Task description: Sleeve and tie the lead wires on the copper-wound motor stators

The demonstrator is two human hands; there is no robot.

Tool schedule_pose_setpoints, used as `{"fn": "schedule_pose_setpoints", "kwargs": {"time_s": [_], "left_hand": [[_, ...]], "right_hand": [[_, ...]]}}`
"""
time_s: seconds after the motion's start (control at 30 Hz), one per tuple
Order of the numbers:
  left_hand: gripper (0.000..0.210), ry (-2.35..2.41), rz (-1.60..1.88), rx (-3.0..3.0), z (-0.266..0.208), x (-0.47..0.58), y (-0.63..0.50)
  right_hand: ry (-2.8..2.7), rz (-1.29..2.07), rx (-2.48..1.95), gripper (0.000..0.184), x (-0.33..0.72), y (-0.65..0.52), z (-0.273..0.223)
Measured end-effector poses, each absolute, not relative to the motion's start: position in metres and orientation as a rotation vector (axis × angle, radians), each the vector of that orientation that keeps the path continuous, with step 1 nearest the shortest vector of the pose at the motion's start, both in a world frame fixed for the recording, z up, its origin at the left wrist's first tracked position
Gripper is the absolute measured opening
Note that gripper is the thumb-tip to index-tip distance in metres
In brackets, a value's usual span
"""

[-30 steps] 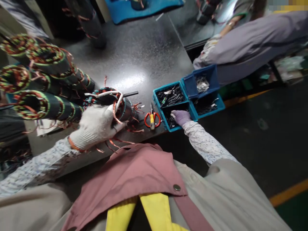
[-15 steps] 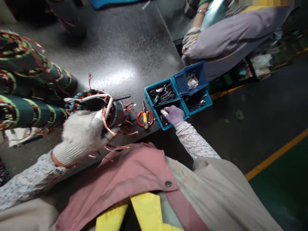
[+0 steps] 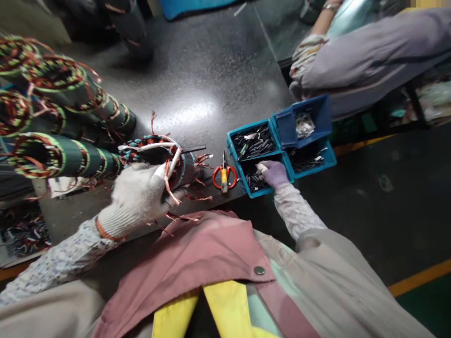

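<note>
My left hand (image 3: 137, 192), in a white knitted glove, is closed at the near side of a wound motor stator (image 3: 190, 166) lying on the table. Its fingers are around a bare copper wire lead (image 3: 168, 180) that comes out of a white sleeve (image 3: 148, 146). A thin black tube (image 3: 193, 149) sticks out across the stator's top. In a purple glove with pale fingertips, my right hand (image 3: 275, 173) dips into the near compartment of a blue bin (image 3: 251, 191), among short black sleeves (image 3: 254, 182). Its fingers are bent together; what lies between them is hidden.
Red-handled cutters (image 3: 224, 178) lie between stator and bin. Several more stators (image 3: 84, 159) stand at the left. A smaller blue box (image 3: 287, 126) with pale pieces sits on the bin's far side. A co-worker's gloved hand (image 3: 306, 54) and leg are close behind it.
The view has shifted, so everything appears further right. My right fingers have drawn together among the black sleeves. My left hand stays at the stator.
</note>
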State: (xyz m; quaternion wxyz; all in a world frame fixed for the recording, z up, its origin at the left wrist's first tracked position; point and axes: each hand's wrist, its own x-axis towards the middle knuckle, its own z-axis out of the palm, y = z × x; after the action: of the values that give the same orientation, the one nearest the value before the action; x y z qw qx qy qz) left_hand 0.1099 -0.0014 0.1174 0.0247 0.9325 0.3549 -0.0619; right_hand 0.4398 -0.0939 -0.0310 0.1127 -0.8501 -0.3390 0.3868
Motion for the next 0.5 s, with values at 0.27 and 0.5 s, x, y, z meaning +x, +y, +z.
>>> {"fn": "schedule_pose_setpoints", "kwargs": {"time_s": [0.27, 0.5], "left_hand": [[0.053, 1.197, -0.213, 2.741, 0.117, 0.111, -0.002], [0.058, 1.129, -0.142, 2.758, 0.115, 0.109, -0.002]], "right_hand": [[-0.367, 1.541, -1.351, 0.048, 0.332, -0.08, 0.012], [-0.515, 1.556, -1.324, 0.046, 0.307, -0.064, 0.002]]}}
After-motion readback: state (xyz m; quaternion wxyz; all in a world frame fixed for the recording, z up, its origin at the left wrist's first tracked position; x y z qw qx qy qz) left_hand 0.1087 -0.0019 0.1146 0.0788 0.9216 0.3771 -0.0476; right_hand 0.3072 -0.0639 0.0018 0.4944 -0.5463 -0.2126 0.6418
